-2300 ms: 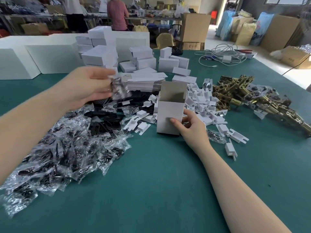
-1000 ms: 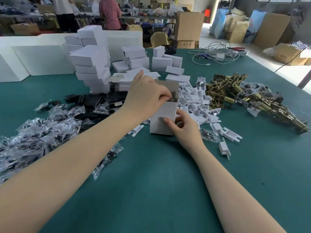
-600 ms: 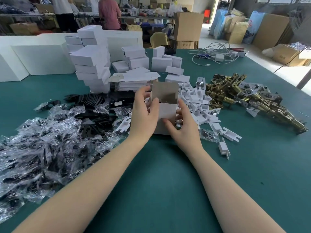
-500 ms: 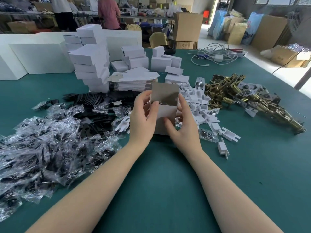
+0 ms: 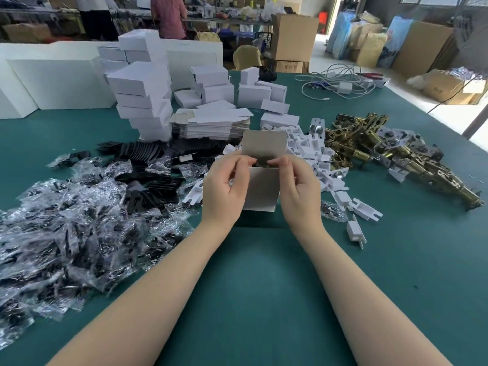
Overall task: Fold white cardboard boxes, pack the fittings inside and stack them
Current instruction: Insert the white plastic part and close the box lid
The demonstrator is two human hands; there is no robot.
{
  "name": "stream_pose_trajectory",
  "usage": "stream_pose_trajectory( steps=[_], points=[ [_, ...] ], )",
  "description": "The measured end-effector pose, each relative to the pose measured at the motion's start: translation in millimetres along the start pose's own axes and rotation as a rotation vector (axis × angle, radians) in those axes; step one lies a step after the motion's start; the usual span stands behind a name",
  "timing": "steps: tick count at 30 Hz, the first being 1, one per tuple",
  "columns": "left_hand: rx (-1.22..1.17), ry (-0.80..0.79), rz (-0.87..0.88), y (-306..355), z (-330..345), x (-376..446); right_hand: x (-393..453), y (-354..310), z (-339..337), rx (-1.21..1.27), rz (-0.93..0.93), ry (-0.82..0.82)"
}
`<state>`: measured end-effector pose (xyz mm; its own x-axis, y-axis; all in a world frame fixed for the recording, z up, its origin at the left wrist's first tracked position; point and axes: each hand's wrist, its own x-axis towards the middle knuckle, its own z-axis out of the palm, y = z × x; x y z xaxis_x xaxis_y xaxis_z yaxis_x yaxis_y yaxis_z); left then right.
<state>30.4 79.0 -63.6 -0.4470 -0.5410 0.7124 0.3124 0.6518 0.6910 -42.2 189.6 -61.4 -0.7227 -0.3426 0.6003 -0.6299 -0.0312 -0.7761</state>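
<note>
A small white cardboard box (image 5: 261, 188) stands upright on the green table (image 5: 264, 286), its top lid flap raised behind the opening. My left hand (image 5: 224, 188) grips the box's left side, with its fingers curled over the top edge. My right hand (image 5: 298, 188) holds the right side the same way, its fingertips at the opening. Something metallic shows just inside the opening between my fingertips.
Bagged black fittings (image 5: 66, 233) cover the left. White plastic pieces (image 5: 317, 151) and brass latches (image 5: 383, 151) lie to the right. A flat box stack (image 5: 211, 125) and a pile of folded boxes (image 5: 142, 101) stand behind. Cables (image 5: 338, 85) lie at the far side.
My left hand put a bagged fitting into the box, then came down beside it. Both hands moved up the sides and now curl their fingers over the top opening.
</note>
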Motion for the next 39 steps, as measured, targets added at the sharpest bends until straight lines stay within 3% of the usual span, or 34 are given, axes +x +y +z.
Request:
stream_pose_trajectory(
  steps=[5, 9, 16, 21, 33, 39],
  points=[
    [-0.161, 0.033, -0.166, 5, 5, 0, 6, -6, 0, 0.257, 0.199, 0.008],
    [-0.307, 0.057, -0.272, 9, 8, 3, 11, -8, 0, 0.211, 0.183, -0.041],
    [-0.054, -0.067, -0.043, 0, -4, 6, 8, -5, -6, 0.001, -0.004, -0.039],
    [0.102, -0.163, 0.153, -11, -17, 2, -1, 5, -15, -0.158, -0.113, -0.125],
    [0.182, -0.092, 0.155, -4, -13, 0, -3, 3, -11, -0.152, -0.164, -0.058],
    [-0.033, -0.048, -0.003, 2, -9, 5, 6, -9, -5, 0.037, -0.074, 0.021]
  ],
)
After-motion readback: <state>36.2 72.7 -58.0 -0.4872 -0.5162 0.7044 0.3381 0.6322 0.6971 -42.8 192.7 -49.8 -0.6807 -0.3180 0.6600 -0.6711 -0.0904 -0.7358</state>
